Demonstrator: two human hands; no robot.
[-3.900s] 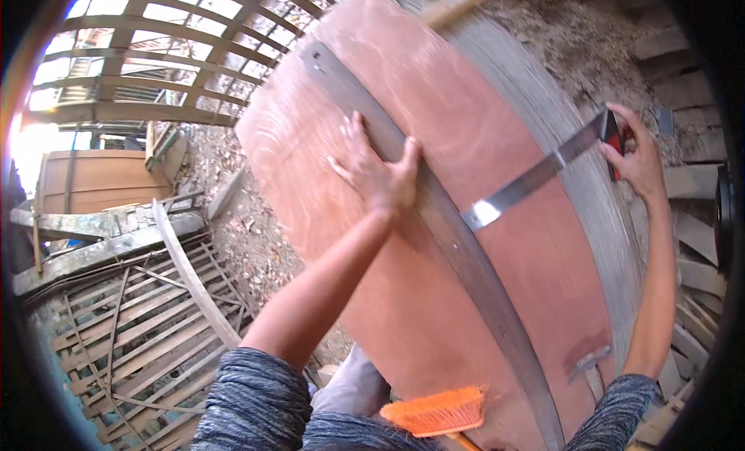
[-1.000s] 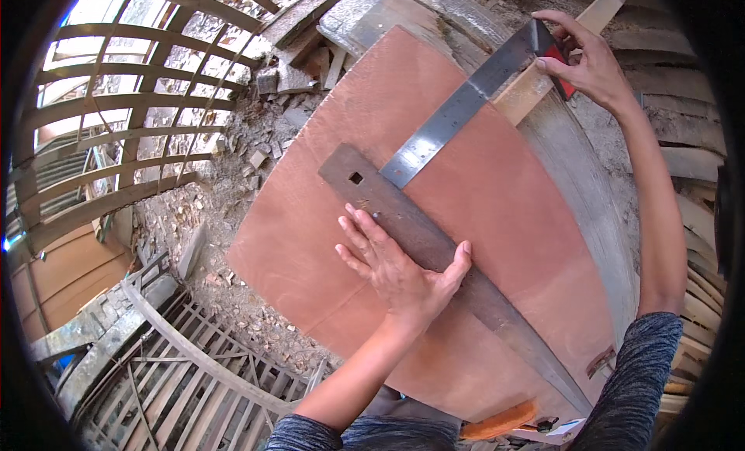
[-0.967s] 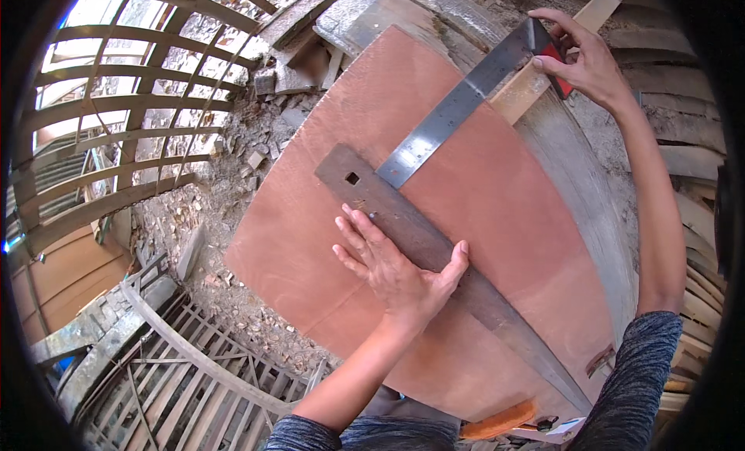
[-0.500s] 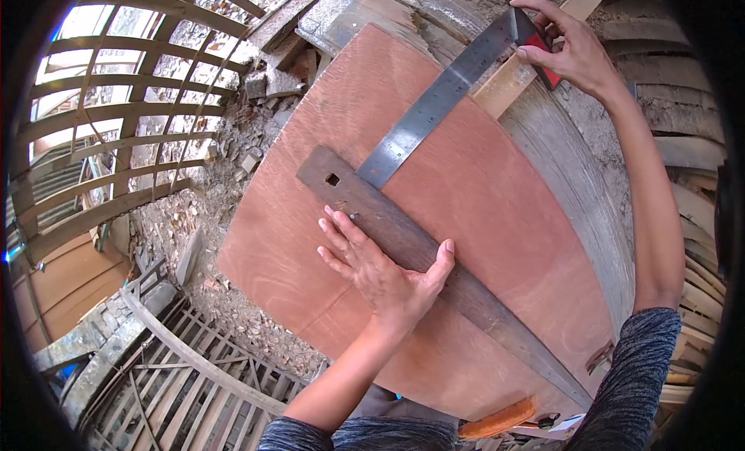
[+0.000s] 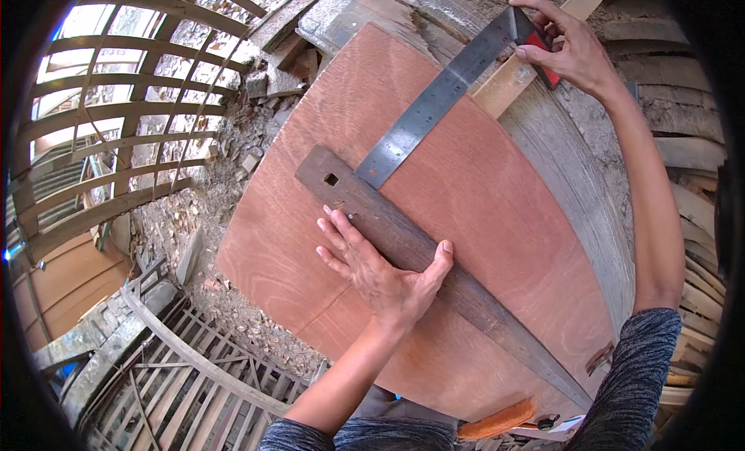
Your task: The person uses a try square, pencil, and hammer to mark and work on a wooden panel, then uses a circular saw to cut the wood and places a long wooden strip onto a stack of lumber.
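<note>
My left hand [image 5: 376,284] lies with fingers spread on a long, dark, tapered wooden plank [image 5: 497,319] with a square hole at its upper end. The plank rests diagonally across a reddish plywood sheet [image 5: 272,257]. At the top right, my right hand [image 5: 574,59] grips the black-and-red stock of a carpenter's square [image 5: 423,110]; the steel blade crosses the plywood and meets the plank just beside its hole. A pale batten [image 5: 504,86] passes under the stock, and a weathered grey board [image 5: 582,210] shows along the sheet's right edge.
Curved slatted frames [image 5: 132,79] stand at upper left, another lattice [image 5: 194,358] at lower left. Scrap boards [image 5: 357,20] and rubble border the sheet's top. Curved ribs [image 5: 667,152] line the right. An orange brush head [image 5: 497,420] sits near the bottom edge.
Compared with about four seconds ago, the square has moved along the plank to its holed upper end. Over the last second, hands and tools shifted slightly left and up in view.
</note>
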